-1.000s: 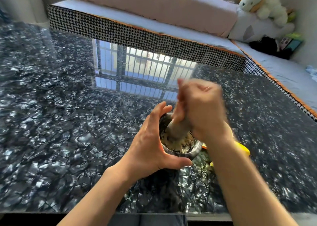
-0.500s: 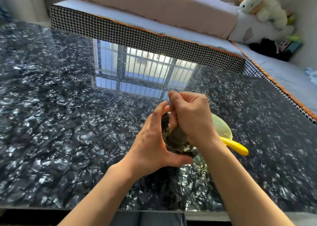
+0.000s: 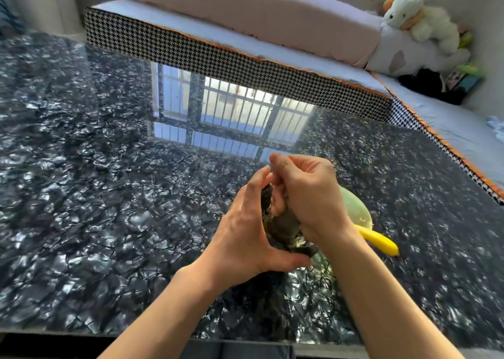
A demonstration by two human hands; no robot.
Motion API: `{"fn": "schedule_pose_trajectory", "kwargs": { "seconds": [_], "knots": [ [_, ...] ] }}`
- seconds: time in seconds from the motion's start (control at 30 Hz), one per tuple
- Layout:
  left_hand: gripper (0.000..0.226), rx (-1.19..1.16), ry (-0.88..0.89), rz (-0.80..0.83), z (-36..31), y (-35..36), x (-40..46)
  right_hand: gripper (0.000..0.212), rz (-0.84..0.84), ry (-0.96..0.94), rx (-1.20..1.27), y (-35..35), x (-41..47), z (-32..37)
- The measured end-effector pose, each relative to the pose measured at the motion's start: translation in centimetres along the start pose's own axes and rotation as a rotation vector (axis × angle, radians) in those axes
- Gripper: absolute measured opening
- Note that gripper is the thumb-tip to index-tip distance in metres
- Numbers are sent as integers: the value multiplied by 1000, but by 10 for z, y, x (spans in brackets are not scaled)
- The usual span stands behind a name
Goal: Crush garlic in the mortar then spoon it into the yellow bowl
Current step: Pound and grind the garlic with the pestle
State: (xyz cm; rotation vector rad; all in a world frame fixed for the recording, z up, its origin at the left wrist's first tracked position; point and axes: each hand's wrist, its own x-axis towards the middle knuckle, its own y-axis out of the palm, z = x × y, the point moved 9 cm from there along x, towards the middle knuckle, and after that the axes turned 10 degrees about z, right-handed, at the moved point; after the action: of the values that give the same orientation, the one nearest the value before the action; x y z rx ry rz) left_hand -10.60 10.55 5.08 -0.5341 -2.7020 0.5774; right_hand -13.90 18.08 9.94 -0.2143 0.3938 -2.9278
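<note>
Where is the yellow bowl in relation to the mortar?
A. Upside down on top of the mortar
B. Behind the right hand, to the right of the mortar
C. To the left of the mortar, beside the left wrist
B: the bowl shows past the right hand, right of the mortar.

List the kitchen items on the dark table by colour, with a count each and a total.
Grey: 2, the mortar and the pestle
Yellow: 2, the bowl and the spoon handle
Total: 4
</note>
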Motion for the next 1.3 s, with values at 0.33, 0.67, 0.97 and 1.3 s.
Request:
{"fn": "schedule_pose_trajectory", "kwargs": {
  "seconds": [0.33, 0.67, 0.97, 1.3],
  "knots": [
    [118, 21, 29, 14, -3, 1, -1, 44, 16, -54, 170, -22, 3, 33],
    [121, 263, 11, -122, -21, 0, -31, 41, -82, -53, 295, -30, -6, 24],
    [125, 113, -38, -4, -12, -4, -12, 45, 9, 22, 204, 4, -7, 0],
    [129, 94, -21, 3, -9, -1, -13, 41, 118, 13, 204, -12, -3, 33]
  ]
}}
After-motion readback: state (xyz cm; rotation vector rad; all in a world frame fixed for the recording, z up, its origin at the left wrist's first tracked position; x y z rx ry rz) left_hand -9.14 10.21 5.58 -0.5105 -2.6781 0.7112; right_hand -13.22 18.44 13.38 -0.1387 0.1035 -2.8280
